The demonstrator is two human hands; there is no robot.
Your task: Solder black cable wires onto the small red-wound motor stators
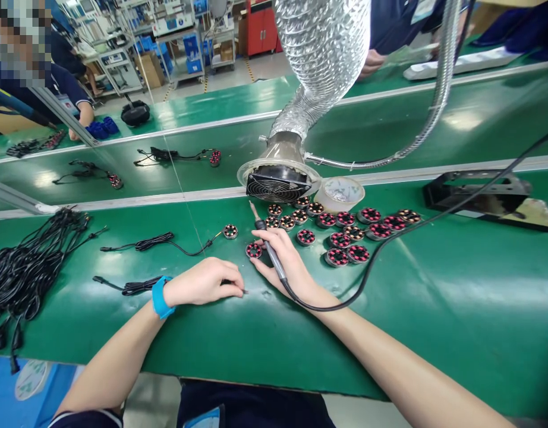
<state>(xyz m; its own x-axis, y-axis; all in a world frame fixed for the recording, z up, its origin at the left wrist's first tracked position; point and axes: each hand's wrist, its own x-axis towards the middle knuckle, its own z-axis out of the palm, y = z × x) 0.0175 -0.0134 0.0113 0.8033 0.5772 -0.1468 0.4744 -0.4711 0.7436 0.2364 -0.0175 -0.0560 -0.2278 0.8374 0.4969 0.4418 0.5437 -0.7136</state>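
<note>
My right hand [288,261] grips a soldering iron [274,257], its tip pointing up and away from me. A stator with red coils [253,250] sits at the thumb and fingers of that hand. My left hand [207,282], with a blue band at the wrist, is closed in a pinch. A small dark end sticks out from its fingertips. The bundled black cable [140,286] passes behind this wrist, so part of it is hidden. Farther off lies another black cable [156,241], joined to a stator with copper-coloured coils [230,231].
Several stators [336,257] are grouped right of my hands, before a round tub [340,193]. A fume extractor [278,178] hangs above. Black cables [28,267] pile up at left. A black metal bracket [474,193] stands at right. The iron's cord [367,276] crosses my right forearm.
</note>
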